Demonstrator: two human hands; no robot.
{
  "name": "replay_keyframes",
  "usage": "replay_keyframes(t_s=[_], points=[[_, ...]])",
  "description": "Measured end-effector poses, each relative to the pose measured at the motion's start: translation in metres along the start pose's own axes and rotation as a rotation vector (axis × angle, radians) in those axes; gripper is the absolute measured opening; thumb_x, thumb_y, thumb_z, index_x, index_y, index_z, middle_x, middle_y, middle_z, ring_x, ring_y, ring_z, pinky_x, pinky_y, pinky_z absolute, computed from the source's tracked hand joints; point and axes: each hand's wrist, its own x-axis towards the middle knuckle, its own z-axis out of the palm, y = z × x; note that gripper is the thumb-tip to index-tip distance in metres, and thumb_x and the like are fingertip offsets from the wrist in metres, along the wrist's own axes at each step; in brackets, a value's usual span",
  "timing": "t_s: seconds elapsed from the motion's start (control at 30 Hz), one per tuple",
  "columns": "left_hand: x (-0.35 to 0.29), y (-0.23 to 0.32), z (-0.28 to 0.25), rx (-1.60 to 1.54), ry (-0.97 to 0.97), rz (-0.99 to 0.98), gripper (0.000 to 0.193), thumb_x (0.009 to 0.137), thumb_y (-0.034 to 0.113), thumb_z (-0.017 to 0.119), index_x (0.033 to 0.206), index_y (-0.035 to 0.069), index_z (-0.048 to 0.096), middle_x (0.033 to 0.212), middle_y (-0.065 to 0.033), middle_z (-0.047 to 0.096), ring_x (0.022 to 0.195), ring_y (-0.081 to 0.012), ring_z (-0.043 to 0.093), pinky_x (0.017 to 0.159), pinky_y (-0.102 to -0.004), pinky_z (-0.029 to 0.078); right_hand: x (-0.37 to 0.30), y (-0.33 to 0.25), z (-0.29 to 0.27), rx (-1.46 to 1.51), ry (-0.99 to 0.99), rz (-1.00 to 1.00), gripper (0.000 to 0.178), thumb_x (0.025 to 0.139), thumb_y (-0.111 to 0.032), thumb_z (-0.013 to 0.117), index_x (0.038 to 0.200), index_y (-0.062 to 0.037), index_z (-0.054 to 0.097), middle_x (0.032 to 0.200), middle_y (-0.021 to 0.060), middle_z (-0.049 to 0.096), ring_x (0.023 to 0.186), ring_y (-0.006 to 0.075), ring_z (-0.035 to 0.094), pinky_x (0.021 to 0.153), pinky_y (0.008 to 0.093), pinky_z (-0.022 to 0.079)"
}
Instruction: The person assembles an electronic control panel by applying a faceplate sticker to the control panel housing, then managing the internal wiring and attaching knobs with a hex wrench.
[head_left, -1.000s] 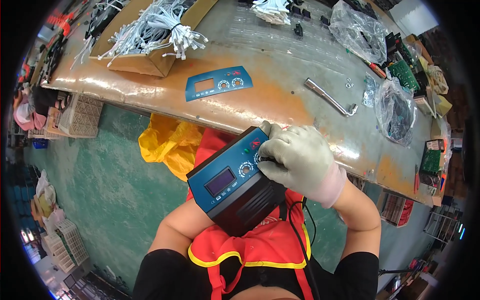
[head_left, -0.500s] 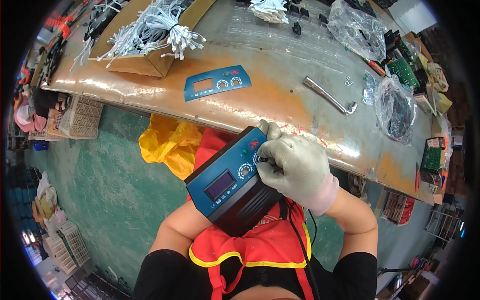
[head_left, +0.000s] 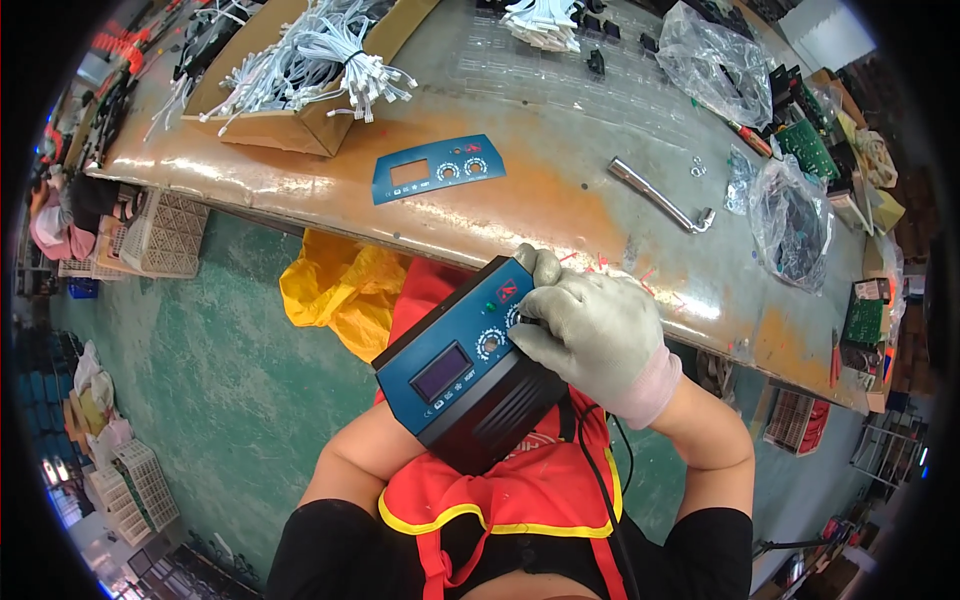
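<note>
Your right hand pinches a dark knob on the blue-fronted control box. Left hidden behind it; can't tell its grip. Blue faceplate on table, beyond both.

Now on the blue front panel of the black vented box: small white letters and symbols run along the lower edge, white graduated dial rings sit above, one partly covered, and there's a red square emblem! Similar print marks the loose flat blue panel; white lettering, half hidden, shows on the red fabric apron.
</note>
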Motion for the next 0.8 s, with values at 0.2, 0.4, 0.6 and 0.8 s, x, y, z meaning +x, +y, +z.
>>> replay_keyframes(t_s=[0.2,0.4,0.6,0.8], points=[[0.008,0.007,0.01,0.269,0.018,-0.023,0.016,0.099,0.022,0.038,0.093,0.008,0.044,0.095,-0.0054,0.046,0.096,-0.0156,0.049,0.085,-0.0287,0.04,0.005,0.007,-0.005,0.076,0.13,-0.08,0.018,0.07,-0.014,0.071,0.087,-0.0091,0.065,0.076,0.0082,0.061,0.073,0.0265,0.06,0.064,0.0371,0.046],[0.006,0.004,0.008,0.638,-0.265,0.129,0.016,0.098,0.024,0.04,0.094,0.008,0.044,0.096,-0.0056,0.046,0.095,-0.0153,0.048,0.083,-0.0283,0.04,-0.002,0.017,0.001,0.048,0.189,-0.235,0.017,0.071,-0.013,0.071,0.085,-0.0114,0.062,0.073,0.0048,0.056,0.065,0.0213,0.059,0.059,0.036,0.046],[-0.005,-0.004,0.012,0.817,-0.403,0.066,0.016,0.098,0.024,0.041,0.094,0.009,0.044,0.095,-0.0053,0.045,0.094,-0.0151,0.048,0.083,-0.0281,0.04,0.006,0.016,-0.006,-0.048,0.029,-0.308,0.014,0.074,-0.021,0.063,0.075,-0.0074,0.061,0.074,0.0117,0.059,0.065,0.0273,0.062,0.055,0.0385,0.051],[-0.001,-0.008,0.008,0.842,-0.397,0.024,0.016,0.097,0.024,0.041,0.093,0.009,0.044,0.094,-0.005,0.045,0.093,-0.0149,0.048,0.082,-0.028,0.04,0.009,0.015,0.0,-0.05,0.153,-0.273,0.017,0.074,-0.022,0.063,0.072,-0.0064,0.059,0.072,0.0117,0.059,0.067,0.0271,0.063,0.058,0.0386,0.051]])
